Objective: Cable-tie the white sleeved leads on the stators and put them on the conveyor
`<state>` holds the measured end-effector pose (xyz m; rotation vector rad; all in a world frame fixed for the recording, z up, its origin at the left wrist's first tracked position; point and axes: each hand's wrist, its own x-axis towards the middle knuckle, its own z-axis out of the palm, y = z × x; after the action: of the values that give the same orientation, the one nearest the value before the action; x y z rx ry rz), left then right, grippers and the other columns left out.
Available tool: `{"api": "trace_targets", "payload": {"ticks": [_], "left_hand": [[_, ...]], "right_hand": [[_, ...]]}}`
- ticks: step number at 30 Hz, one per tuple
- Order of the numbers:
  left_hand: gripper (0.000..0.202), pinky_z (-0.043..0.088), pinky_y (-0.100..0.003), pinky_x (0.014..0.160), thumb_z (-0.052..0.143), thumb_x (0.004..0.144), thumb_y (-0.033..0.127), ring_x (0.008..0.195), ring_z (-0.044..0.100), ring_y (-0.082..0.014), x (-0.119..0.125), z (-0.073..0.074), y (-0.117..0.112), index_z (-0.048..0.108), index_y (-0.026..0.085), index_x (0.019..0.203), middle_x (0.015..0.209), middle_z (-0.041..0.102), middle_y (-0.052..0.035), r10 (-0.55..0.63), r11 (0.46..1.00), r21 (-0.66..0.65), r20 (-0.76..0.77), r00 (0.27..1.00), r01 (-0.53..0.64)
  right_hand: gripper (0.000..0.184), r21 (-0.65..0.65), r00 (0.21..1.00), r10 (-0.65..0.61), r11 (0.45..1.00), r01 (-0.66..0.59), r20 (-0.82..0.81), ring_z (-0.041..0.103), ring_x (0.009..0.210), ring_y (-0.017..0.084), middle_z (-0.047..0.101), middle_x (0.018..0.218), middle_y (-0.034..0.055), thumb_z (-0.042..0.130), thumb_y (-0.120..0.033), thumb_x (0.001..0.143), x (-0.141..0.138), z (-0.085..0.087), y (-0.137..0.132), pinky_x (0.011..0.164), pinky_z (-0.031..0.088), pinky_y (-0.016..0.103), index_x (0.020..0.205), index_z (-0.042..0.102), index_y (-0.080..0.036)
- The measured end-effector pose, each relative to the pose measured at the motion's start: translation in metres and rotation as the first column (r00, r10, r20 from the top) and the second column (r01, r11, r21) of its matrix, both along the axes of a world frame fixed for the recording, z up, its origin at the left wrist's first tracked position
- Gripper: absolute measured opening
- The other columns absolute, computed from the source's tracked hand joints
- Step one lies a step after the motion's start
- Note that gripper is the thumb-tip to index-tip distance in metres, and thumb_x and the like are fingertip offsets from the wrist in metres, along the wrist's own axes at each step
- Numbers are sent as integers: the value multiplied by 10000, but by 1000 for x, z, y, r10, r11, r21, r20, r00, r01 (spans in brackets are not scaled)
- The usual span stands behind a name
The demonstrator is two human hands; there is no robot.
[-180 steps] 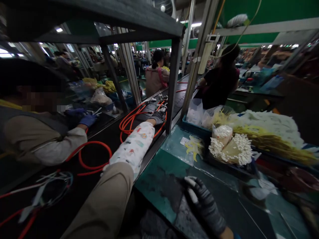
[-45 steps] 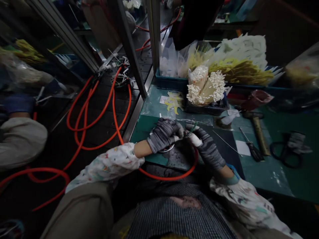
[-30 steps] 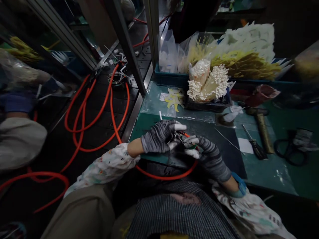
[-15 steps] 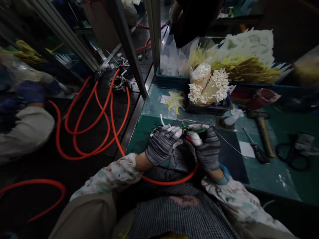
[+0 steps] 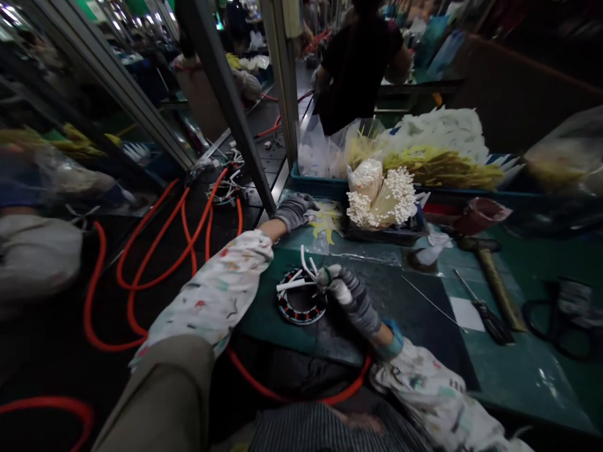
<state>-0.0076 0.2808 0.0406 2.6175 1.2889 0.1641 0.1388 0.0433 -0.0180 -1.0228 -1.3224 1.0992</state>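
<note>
A dark ring-shaped coil part (image 5: 301,314) with red and white bits along it lies on the green mat, with white-sleeved wires (image 5: 307,267) rising from it. My right hand (image 5: 351,298), in a grey striped glove with white fingertips, is closed on the wires at the ring's upper right. Farther off, my left hand (image 5: 296,212) is stretched out over the near-left end of some flat yellow pieces (image 5: 326,221). Its fingers lie extended and seem to touch the sheet there; nothing shows in them. An orange-red cable (image 5: 264,389) loops below the ring along the table's front edge.
Right of my hands lie a thin rod (image 5: 436,304), a screwdriver (image 5: 487,317) and a hammer (image 5: 499,282). Behind stand a bundle of white-tipped sticks (image 5: 393,194) and a blue tray (image 5: 320,186). More orange cables (image 5: 136,282) coil at left; a metal post (image 5: 235,107) rises beside them.
My left hand has left the wires and moved forward to the yellow pieces. My right hand stays at the wires, and the ring now shows. The camera view has tilted up.
</note>
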Motion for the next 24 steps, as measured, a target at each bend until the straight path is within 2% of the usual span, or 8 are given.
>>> {"api": "trace_targets", "payload": {"ticks": [2, 5, 11, 16, 18, 20, 22, 24], "left_hand": [[309, 552, -416, 1129, 830, 848, 321, 1275, 667, -304, 26, -2, 14, 822, 200, 1132, 1321, 765, -116, -7, 1000, 1, -36, 999, 8], [301, 561, -459, 1087, 875, 829, 352, 1221, 674, -306, 49, -2, 24, 791, 170, 1054, 1234, 767, -128, -7, 1000, -10, -118, 993, 6], [281, 601, -488, 1052, 749, 1030, 410, 1115, 726, -241, 51, -7, 7, 733, 145, 1122, 1168, 753, -76, -18, 999, 27, -199, 980, 23], [312, 638, -391, 931, 687, 1068, 444, 945, 740, -185, 30, -3, -6, 720, 135, 1093, 1051, 760, -59, -13, 998, 61, -118, 993, 20], [286, 637, -361, 900, 660, 1072, 396, 907, 744, -189, 12, 5, -4, 703, 117, 1116, 1007, 767, -71, 41, 997, 62, -73, 997, -37], [250, 629, -378, 947, 593, 1085, 307, 963, 755, -218, -12, 11, -8, 663, 101, 1207, 1046, 777, -95, 135, 988, 78, -27, 991, -132], [276, 604, -421, 1038, 456, 1120, 244, 1059, 753, -237, -38, 14, -27, 602, 103, 1308, 1155, 771, -116, 237, 965, 109, 29, 971, -239], [348, 584, -448, 1089, 305, 1156, 233, 1111, 745, -234, -59, 11, -68, 560, 136, 1372, 1243, 755, -123, 310, 931, 159, 127, 942, -328]], "right_hand": [[444, -36, 997, 38, 999, -41, -62, 747, 815, 222, 795, 896, 34, 676, -722, 978, -2, 2, -3, 796, 683, 378, 976, 758, -285], [425, -33, 996, 63, 997, -65, -69, 759, 841, 225, 809, 923, 34, 691, -707, 970, -3, 3, -4, 812, 684, 376, 953, 759, -289], [314, 25, 999, 47, 999, -47, 6, 796, 934, 239, 843, 1027, 44, 677, -588, 1019, -3, -3, -7, 908, 684, 416, 1072, 769, -293], [277, 43, 997, 75, 996, -75, -7, 793, 958, 232, 836, 1057, 40, 658, -542, 1040, -5, -5, -8, 936, 674, 413, 1097, 749, -287], [265, 59, 998, 65, 996, -65, -1, 786, 940, 234, 830, 1031, 38, 663, -533, 1033, -6, -5, -8, 924, 670, 414, 1069, 746, -283], [282, 52, 1000, 23, 998, -22, -1, 777, 920, 237, 822, 998, 34, 665, -558, 1020, -6, -4, -7, 910, 667, 415, 1034, 735, -285], [331, 11, 998, -70, 997, 70, -9, 769, 913, 241, 817, 985, 30, 665, -615, 1006, -6, -2, -7, 901, 663, 416, 1012, 719, -288], [394, -49, 986, -164, 985, 163, -14, 759, 908, 242, 812, 988, 36, 642, -671, 1008, -4, 0, -5, 893, 654, 417, 1004, 710, -283]]}}
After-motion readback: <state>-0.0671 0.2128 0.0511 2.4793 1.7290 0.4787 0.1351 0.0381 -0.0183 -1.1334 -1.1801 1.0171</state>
